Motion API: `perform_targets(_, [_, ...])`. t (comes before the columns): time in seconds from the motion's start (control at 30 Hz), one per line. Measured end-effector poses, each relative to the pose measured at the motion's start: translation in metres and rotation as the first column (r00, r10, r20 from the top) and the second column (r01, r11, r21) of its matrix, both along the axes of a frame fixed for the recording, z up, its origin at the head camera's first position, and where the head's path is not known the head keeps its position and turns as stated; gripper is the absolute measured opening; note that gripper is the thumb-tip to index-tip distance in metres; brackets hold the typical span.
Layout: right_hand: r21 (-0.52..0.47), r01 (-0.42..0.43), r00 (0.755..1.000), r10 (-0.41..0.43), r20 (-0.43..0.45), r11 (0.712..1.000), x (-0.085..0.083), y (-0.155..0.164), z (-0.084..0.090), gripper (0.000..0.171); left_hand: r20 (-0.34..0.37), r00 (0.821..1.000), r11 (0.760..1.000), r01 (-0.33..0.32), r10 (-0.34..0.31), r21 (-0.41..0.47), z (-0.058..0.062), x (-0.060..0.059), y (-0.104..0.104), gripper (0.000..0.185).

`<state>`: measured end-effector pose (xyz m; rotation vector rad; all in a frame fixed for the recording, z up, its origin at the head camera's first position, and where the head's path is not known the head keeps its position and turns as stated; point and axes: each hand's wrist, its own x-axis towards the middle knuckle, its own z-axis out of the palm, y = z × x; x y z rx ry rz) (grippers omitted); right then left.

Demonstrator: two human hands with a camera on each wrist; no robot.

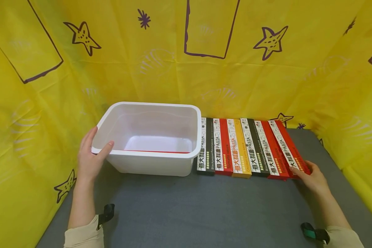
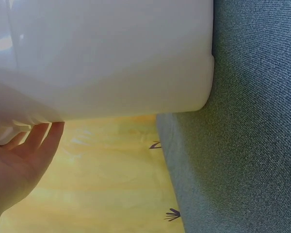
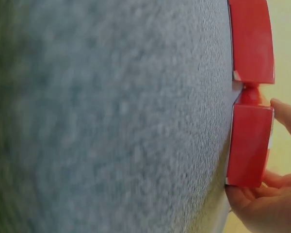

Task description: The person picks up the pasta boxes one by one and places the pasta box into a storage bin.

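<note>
My left hand (image 1: 92, 155) grips the left front corner of a white plastic bin (image 1: 150, 166), thumb over the rim and fingers along the outside. A thin red edge (image 1: 156, 152) shows inside the bin behind its front wall; the rest of that thing is hidden. At the near end of the rightmost red pasta box (image 1: 287, 144), my right hand (image 1: 314, 179) holds it between thumb and fingers. The right wrist view shows the box's red end (image 3: 250, 145) in that grasp, beside the end of a neighbouring red box (image 3: 253, 43).
Left of the held box, several pasta boxes lie side by side: red (image 1: 268, 148), black (image 1: 256, 148), yellow (image 1: 240, 148), another red (image 1: 224, 148) and another black (image 1: 209, 148) against the bin. A grey cloth (image 1: 204, 210) covers the table. Yellow patterned curtain (image 1: 161, 79) surrounds it.
</note>
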<state>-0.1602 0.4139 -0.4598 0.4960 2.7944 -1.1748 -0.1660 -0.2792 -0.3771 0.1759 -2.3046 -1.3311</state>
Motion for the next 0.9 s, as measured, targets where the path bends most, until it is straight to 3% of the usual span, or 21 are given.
perform_targets(0.23, [0.047,-0.011,1.000,0.011,-0.003,0.999,0.005,0.002,0.002,0.099,-0.006,1.000,1.000,0.002,-0.002,0.011,0.001,0.000,0.001,0.069])
perform_targets(0.4, [0.118,-0.091,0.995,0.095,-0.022,0.989,0.004,0.006,-0.002,0.097,-0.002,1.000,1.000,0.001,-0.001,0.019,0.000,0.001,0.001,0.069])
perform_targets(0.63, [0.214,-0.176,0.969,0.208,-0.136,0.961,-0.001,0.009,-0.008,0.076,0.010,1.000,0.999,0.002,-0.003,0.039,0.000,0.002,0.001,0.070])
perform_targets(0.9, [0.211,-0.157,0.977,0.183,-0.107,0.965,-0.001,0.009,-0.008,0.082,0.004,1.000,0.999,0.004,-0.004,0.038,0.001,0.002,0.001,0.070])
